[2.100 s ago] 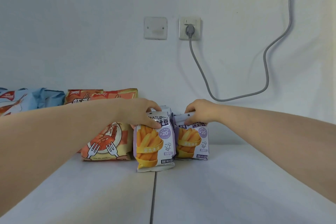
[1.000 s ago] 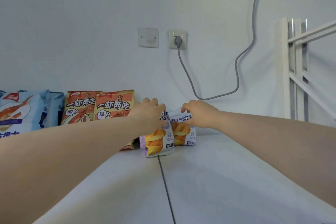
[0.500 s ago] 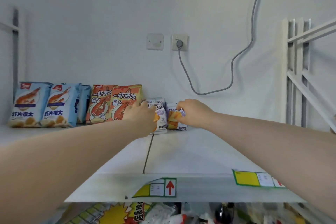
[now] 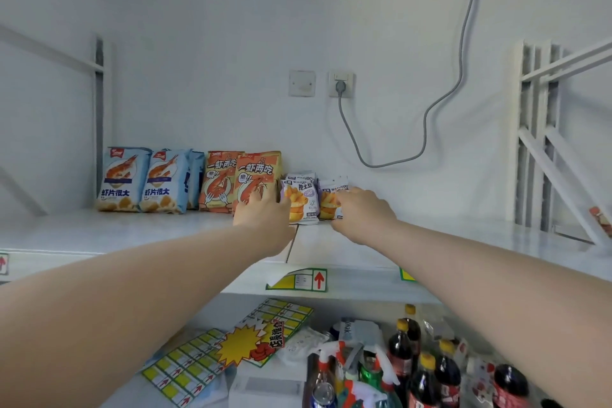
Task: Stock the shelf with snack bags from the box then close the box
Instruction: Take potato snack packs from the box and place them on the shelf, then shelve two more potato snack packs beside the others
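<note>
Two small purple snack bags, the left one (image 4: 302, 199) and the right one (image 4: 331, 200), stand upright at the back of the white shelf (image 4: 430, 242). My left hand (image 4: 263, 220) hovers with fingers apart just in front of the nearest orange shrimp bag (image 4: 256, 175), beside the left purple bag. My right hand (image 4: 362, 212) is spread in front of the right purple bag and covers its lower right corner. Neither hand grips a bag. The box is out of view.
Blue shrimp-chip bags (image 4: 145, 180) and a second orange bag (image 4: 218, 180) line the shelf's back left. A grey cable (image 4: 427, 122) hangs from a wall socket (image 4: 340, 84). A white frame (image 4: 543, 142) stands at right. Dark bottles (image 4: 427, 361) and price-tag sheets (image 4: 212, 358) fill the lower shelf.
The view has pulled back and tilted down, so the shelf edge and lower shelf show. Both hands have drawn back from the tops of the purple bags, which stay standing.
</note>
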